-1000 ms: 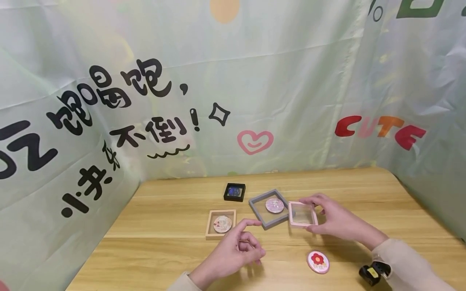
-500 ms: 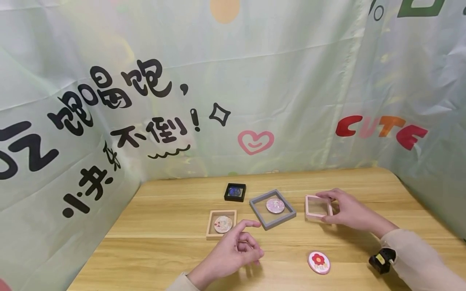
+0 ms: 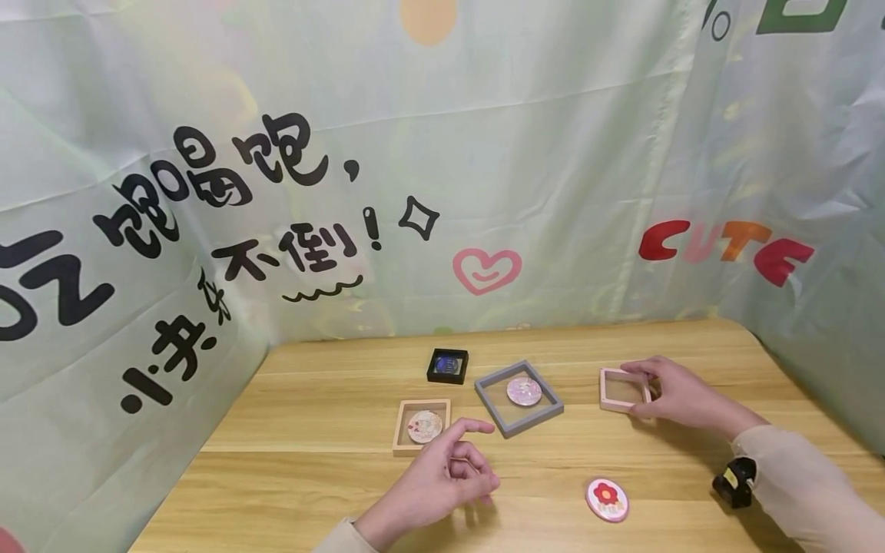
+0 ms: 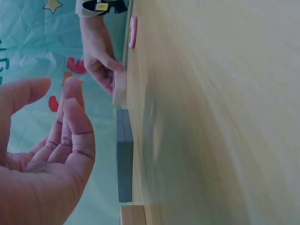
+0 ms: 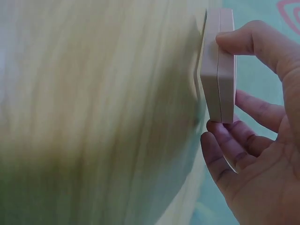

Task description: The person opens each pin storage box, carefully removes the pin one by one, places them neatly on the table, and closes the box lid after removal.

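Observation:
My right hand [image 3: 681,395] pinches a small pink square display frame [image 3: 624,389] with a clear film window, at the right of the group. In the right wrist view, the thumb lies on one side of the pink frame [image 5: 218,65] and the fingers are at the other side; the frame sits close over the tabletop. My left hand [image 3: 445,480] holds nothing and hovers above the table with loosely curled fingers. Just beyond it lies a beige frame [image 3: 399,430] with a round badge [image 3: 425,427] inside, its lower right corner covered by the hand.
A grey frame [image 3: 491,409] with a pinkish round badge [image 3: 524,392] lies left of the pink frame. Behind stands a small black frame [image 3: 447,366] with a blue badge. A loose red-flower badge [image 3: 607,500] lies near the front. Printed cloth [image 3: 553,153] hangs behind the wooden table [image 3: 290,476].
My right hand has carried the pink frame to the right, away from the grey frame, and lower toward the tabletop. The left hand has stayed nearly still.

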`<move>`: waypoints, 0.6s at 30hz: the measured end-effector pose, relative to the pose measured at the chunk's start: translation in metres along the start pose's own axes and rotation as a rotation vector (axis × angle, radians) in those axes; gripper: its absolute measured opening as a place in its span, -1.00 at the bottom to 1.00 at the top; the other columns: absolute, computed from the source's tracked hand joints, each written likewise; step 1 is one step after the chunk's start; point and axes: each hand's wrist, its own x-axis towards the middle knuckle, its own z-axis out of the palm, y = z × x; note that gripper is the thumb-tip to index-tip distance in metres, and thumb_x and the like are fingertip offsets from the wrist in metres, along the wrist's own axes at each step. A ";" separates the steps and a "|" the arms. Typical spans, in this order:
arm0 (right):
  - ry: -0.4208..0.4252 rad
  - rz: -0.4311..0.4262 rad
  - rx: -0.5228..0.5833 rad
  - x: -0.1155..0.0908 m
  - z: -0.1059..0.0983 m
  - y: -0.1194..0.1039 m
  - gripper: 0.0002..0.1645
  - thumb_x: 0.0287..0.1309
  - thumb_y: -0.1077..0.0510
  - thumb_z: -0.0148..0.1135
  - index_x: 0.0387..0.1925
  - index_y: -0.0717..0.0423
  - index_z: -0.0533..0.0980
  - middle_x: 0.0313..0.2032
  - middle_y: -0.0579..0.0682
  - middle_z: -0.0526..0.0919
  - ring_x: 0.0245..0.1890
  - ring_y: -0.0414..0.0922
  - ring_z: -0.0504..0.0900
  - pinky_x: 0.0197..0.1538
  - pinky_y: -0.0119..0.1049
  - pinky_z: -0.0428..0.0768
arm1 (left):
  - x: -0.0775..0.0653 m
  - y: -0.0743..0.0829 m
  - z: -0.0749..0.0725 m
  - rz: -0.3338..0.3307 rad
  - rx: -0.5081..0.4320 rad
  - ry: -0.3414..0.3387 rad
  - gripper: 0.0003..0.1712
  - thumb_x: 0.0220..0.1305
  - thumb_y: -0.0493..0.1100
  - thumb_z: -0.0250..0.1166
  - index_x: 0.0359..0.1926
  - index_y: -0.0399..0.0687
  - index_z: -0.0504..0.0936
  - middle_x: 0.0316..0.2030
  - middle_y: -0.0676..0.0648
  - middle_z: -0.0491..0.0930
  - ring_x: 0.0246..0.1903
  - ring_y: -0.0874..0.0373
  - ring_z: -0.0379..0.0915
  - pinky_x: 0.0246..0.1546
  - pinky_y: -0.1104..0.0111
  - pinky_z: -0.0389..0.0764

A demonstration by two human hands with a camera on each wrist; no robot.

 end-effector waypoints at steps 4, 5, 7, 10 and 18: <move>-0.013 0.010 -0.005 0.001 -0.003 0.006 -0.04 -0.02 0.03 0.70 0.31 0.47 0.52 0.02 0.25 0.69 -0.15 -0.06 0.52 -0.23 -0.36 0.47 | 0.002 -0.001 -0.001 0.005 0.017 -0.004 -0.29 0.34 -0.37 0.38 0.47 -0.13 0.37 -0.22 -0.03 0.74 -0.32 0.08 0.80 -0.15 0.35 0.82; -0.015 0.011 -0.008 0.002 -0.004 0.007 -0.04 -0.02 0.02 0.70 0.32 0.47 0.52 0.03 0.27 0.69 -0.15 -0.06 0.53 -0.23 -0.35 0.48 | 0.002 -0.001 -0.002 0.007 0.022 -0.006 -0.28 0.34 -0.37 0.38 0.47 -0.14 0.37 -0.22 -0.03 0.74 -0.32 0.09 0.80 -0.15 0.35 0.82; -0.020 0.016 -0.013 0.003 -0.005 0.009 -0.03 -0.01 0.01 0.70 0.32 0.48 0.51 0.05 0.30 0.69 -0.12 -0.04 0.55 -0.20 -0.34 0.51 | 0.002 0.000 -0.002 0.007 0.026 -0.008 -0.26 0.33 -0.38 0.39 0.48 -0.17 0.35 -0.22 -0.04 0.75 -0.33 0.12 0.79 -0.15 0.35 0.82; -0.029 0.032 -0.014 0.003 -0.006 0.011 -0.02 0.00 0.00 0.69 0.33 0.47 0.50 0.09 0.35 0.68 -0.11 -0.02 0.56 -0.15 -0.28 0.53 | 0.002 0.001 -0.002 0.000 0.024 -0.008 -0.26 0.34 -0.37 0.40 0.48 -0.17 0.36 -0.21 -0.07 0.75 -0.35 0.16 0.78 -0.17 0.37 0.81; -0.045 0.045 -0.029 0.004 -0.009 0.014 -0.01 0.01 0.01 0.68 0.36 0.46 0.48 0.17 0.45 0.64 -0.06 0.07 0.59 -0.08 -0.13 0.59 | 0.002 0.003 -0.002 -0.006 0.021 -0.011 -0.29 0.36 -0.36 0.38 0.47 -0.16 0.36 -0.19 -0.11 0.74 -0.34 0.19 0.76 -0.19 0.42 0.78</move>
